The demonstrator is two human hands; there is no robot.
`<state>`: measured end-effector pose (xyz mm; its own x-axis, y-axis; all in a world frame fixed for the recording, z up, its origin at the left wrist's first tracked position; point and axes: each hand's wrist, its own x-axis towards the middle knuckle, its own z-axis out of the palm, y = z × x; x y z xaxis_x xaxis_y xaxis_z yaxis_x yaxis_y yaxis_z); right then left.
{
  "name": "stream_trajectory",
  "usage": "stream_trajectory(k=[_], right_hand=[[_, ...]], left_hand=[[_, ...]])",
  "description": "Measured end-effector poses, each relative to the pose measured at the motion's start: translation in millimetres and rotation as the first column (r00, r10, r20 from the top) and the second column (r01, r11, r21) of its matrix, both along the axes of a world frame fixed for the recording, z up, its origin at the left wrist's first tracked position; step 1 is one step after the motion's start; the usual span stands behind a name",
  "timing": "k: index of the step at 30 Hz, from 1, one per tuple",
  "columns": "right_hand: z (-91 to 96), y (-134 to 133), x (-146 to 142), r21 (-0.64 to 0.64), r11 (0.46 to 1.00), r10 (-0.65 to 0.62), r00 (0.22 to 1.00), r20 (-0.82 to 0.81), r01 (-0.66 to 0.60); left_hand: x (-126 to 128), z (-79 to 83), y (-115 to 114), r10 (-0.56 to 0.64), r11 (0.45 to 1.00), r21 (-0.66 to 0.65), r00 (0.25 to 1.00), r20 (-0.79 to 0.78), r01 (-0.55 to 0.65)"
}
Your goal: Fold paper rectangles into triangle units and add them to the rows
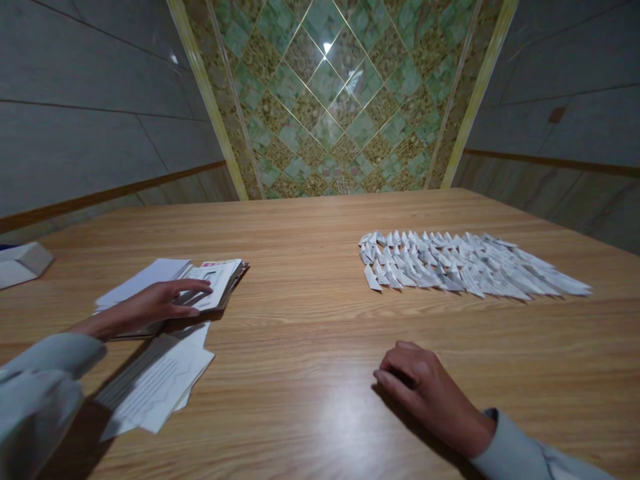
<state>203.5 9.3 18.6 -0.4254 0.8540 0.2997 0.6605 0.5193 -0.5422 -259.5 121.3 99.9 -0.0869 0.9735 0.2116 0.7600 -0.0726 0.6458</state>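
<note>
Head view | 8 o'clock: left hand point(159, 303), fingers open, likely steadied paper stack point(226, 275) | 5 o'clock: right hand point(425, 387) seemingly rested, fingers curled

Table point(300, 267): tan, streaked wood grain; folded papers point(450, 267): white, grey shading; sheets point(160, 380): white, dark printed lines; stack point(226, 272): white on top, pink patch; sleeves point(517, 447): pale grey; tiles point(327, 83): green and mottled brown diamonds, gold lines

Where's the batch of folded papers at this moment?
In the head view, the folded papers lie in rows on the right side of the table, farther from the camera than the right hand.
</note>
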Motion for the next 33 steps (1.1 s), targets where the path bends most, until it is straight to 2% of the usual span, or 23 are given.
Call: stream_trajectory(k=[2, 3, 7, 13, 18, 23, 27, 33], right_hand=[[1.2, -0.7, -0.8, -0.013, 1.000, -0.006, 1.000, -0.004, 0.006], [1.5, -1.1, -1.1, -0.018, 1.000, -0.008, 1.000, -0.009, 0.008], [1.9, -3.1, -1.9, -0.023, 1.000, -0.006, 0.999, -0.031, 0.006], [4.7, -6.3, -2.5, -0.031, 1.000, 0.000, 0.999, -0.043, -0.001], [6.1, -6.6, -3.2, -0.026, 1.000, 0.008, 0.998, -0.062, -0.009], [4.6, -5.2, -3.0, -0.022, 1.000, 0.009, 0.996, -0.086, -0.011], [3.8, -4.7, -2.9, -0.026, 0.999, 0.025, 0.995, -0.092, -0.028], [4.4, -5.7, -4.1, -0.020, 1.000, 0.017, 0.996, -0.087, -0.019]], left_hand=[[-13.9, -7.6, 6.8, -0.145, 0.980, -0.150, 0.984, -0.099, 0.130], [-20.7, -11.4, 10.0, -0.184, 0.969, -0.195, 0.971, -0.151, 0.153], [-38.9, -21.6, 18.6, -0.226, 0.956, -0.239, 0.950, -0.216, 0.173], [-39.0, -18.3, 20.9, -0.154, 0.962, -0.249, 0.978, -0.143, 0.115], [-38.7, -18.9, 22.0, -0.080, 0.971, -0.237, 0.976, -0.203, 0.030], [-42.0, -20.2, 20.1, -0.068, 0.977, -0.214, 0.972, -0.223, 0.019], [-37.6, -13.3, 13.8, -0.122, 0.971, -0.231, 0.946, -0.301, 0.052], [-23.2, -5.5, 8.7, 0.038, 0.995, -0.059, 0.870, -0.491, -0.076]])
